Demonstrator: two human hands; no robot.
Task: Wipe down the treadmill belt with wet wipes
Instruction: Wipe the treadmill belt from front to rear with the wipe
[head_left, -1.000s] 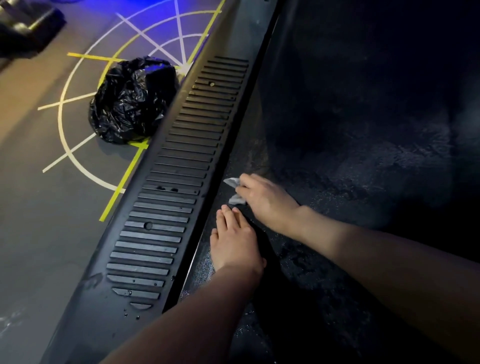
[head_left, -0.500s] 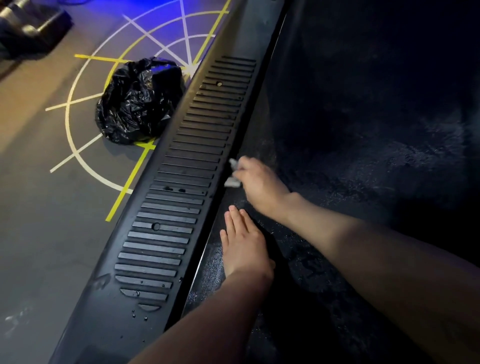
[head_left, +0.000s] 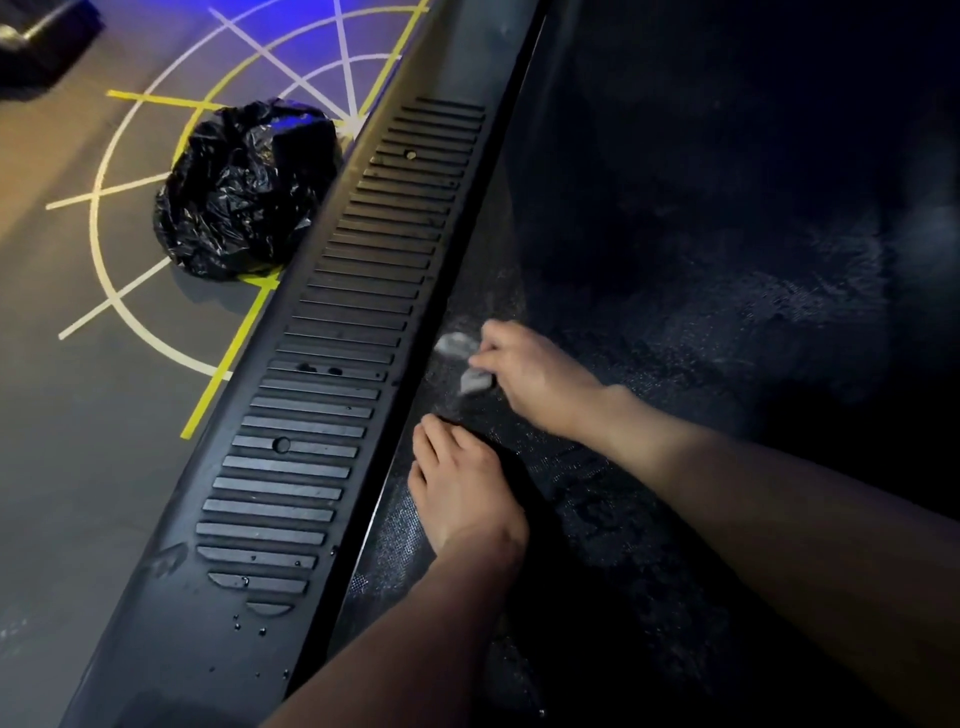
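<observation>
The black treadmill belt (head_left: 701, 322) fills the right side of the head view, dark and wet-looking in patches. My right hand (head_left: 530, 374) grips a crumpled pale wet wipe (head_left: 467, 364) and holds it down on the belt's left edge, next to the side rail. My left hand (head_left: 462, 488) lies flat on the belt just nearer to me, fingers straight and together, pointing away.
A ribbed black side rail (head_left: 332, 374) runs diagonally along the belt's left edge, with water drops near its close end. A full black rubbish bag (head_left: 239, 192) sits on the grey floor beside it, over white and yellow floor markings (head_left: 104, 218).
My right hand with the wipe slid forward along the belt edge, then came back a little towards me. The left hand stayed flat in place.
</observation>
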